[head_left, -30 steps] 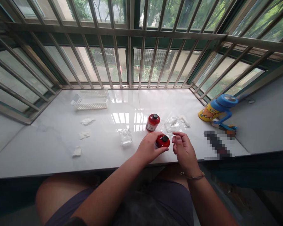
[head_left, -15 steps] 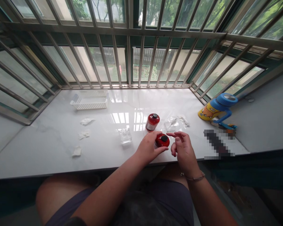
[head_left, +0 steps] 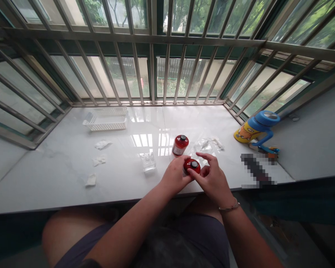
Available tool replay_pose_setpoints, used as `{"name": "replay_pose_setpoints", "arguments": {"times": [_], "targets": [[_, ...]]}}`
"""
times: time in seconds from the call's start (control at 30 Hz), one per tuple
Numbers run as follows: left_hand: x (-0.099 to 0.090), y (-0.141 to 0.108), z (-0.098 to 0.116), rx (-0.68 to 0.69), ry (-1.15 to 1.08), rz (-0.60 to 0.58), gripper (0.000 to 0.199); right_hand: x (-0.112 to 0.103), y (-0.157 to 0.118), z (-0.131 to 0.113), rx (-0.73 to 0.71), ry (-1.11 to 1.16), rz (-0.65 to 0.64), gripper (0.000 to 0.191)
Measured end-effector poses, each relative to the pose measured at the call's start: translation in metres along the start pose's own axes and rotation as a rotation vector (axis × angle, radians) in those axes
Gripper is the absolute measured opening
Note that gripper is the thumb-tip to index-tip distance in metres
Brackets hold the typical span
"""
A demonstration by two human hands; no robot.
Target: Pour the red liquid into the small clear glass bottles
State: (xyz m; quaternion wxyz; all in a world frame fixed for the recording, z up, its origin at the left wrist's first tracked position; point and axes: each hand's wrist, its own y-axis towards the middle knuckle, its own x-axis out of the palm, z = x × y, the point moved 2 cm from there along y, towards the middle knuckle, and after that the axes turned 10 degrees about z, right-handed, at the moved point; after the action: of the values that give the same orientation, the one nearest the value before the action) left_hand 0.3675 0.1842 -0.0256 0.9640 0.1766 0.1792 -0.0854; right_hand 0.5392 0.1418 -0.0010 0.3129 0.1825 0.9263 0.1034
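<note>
My left hand [head_left: 175, 174] is wrapped round the left side of a red bottle [head_left: 194, 165] with a black cap, near the table's front edge. On the bottle's right is my right hand [head_left: 213, 176], its thumb reaching to the front of the bottle near the cap and its index finger stretched out beyond it. The other fingers are curled by the bottle's right side; whether they press on it I cannot tell. A second red bottle [head_left: 180, 145] with a black cap and a pale label stands upright just behind.
White table [head_left: 123, 190] below barred windows. Left: white basket [head_left: 107, 125], crumpled white pieces [head_left: 99, 160]. Clear square container [head_left: 148, 162] left of my hands; clear packaging [head_left: 203, 146] behind my right hand. Right: blue and yellow flask [head_left: 254, 128], blurred dark object [head_left: 258, 169].
My right hand has moved left to the held bottle, bringing its thumb across to the bottle's front. My left hand keeps its hold, and the bottle has barely moved.
</note>
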Motion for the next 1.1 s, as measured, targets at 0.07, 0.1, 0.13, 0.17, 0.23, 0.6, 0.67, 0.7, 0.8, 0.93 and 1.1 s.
{"name": "replay_pose_setpoints", "arguments": {"times": [0.07,0.1,0.13,0.17,0.23,0.6,0.67,0.7,0.8,0.93,1.1], "targets": [[0.001,0.000,0.000,0.007,0.001,0.003,0.061,0.002,0.000,0.000,0.002,0.029,-0.034,0.057],[0.001,0.000,0.000,0.010,0.003,0.004,0.061,0.003,-0.001,0.000,0.000,0.035,-0.033,0.054],[0.001,-0.001,0.000,0.013,0.005,0.006,0.061,0.003,-0.001,0.001,-0.004,0.030,-0.022,0.052],[0.001,-0.001,0.000,0.016,0.007,0.008,0.062,0.004,-0.001,0.001,-0.008,0.013,-0.005,0.052],[0.002,-0.001,0.001,0.019,0.009,0.010,0.062,0.003,0.000,0.000,-0.011,-0.009,0.026,0.056],[0.006,-0.003,-0.002,0.043,0.011,0.056,0.059,0.005,-0.002,0.001,-0.190,-0.199,0.110,0.047],[0.008,-0.004,-0.004,0.053,0.026,0.081,0.058,0.006,-0.004,0.003,-0.246,-0.253,0.147,0.045],[0.009,-0.005,-0.004,0.059,0.036,0.093,0.058,0.007,-0.004,0.003,-0.263,-0.273,0.157,0.045],[0.011,-0.007,-0.007,0.081,0.058,0.118,0.060,0.007,-0.006,0.003,-0.295,-0.316,0.166,0.043],[0.013,-0.010,-0.009,0.092,0.078,0.128,0.059,0.005,-0.007,-0.003,-0.373,-0.330,0.117,0.027],[0.014,-0.011,-0.011,0.096,0.103,0.134,0.055,0.003,-0.011,-0.004,-0.437,-0.282,0.093,0.021]]}}
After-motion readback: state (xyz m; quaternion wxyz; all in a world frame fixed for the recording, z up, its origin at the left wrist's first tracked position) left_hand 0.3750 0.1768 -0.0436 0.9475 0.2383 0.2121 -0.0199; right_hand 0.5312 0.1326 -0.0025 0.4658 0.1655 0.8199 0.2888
